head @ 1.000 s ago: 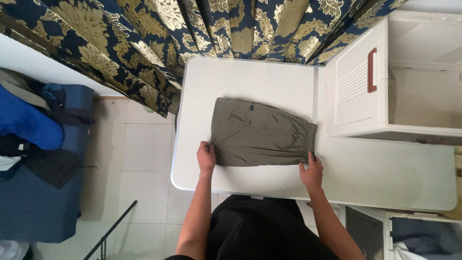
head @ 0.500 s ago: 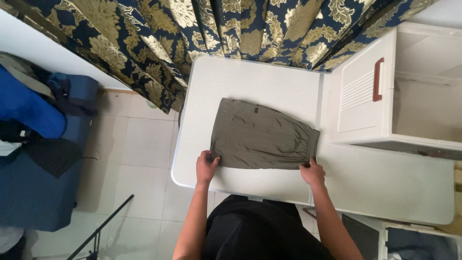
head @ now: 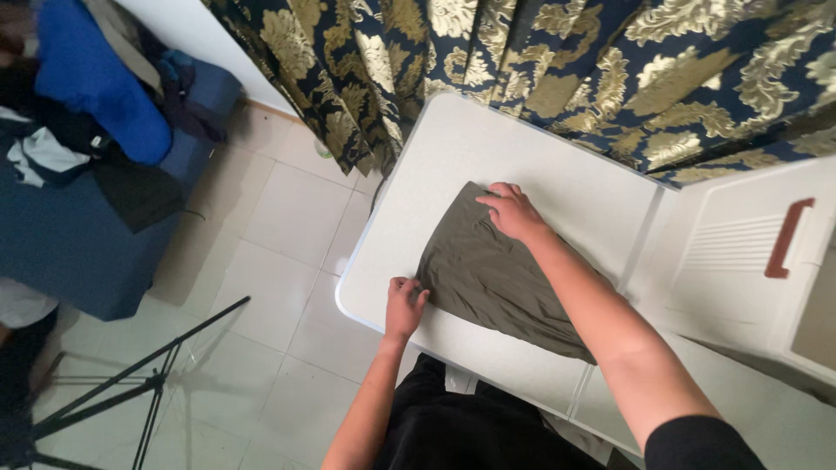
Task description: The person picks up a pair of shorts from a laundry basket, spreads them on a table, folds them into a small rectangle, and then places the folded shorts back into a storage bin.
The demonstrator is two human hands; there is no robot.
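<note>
One olive-green garment [head: 488, 278] lay folded flat at the centre of one white table [head: 566, 183]. The left hand [head: 403, 306] pinched its corner at 8 o'clock. The right hand [head: 514, 211] pressed flat, fingers spread, on its edge at 12 o'clock. The fold appeared largely done; smoothing or a further fold seemingly remained.
</note>
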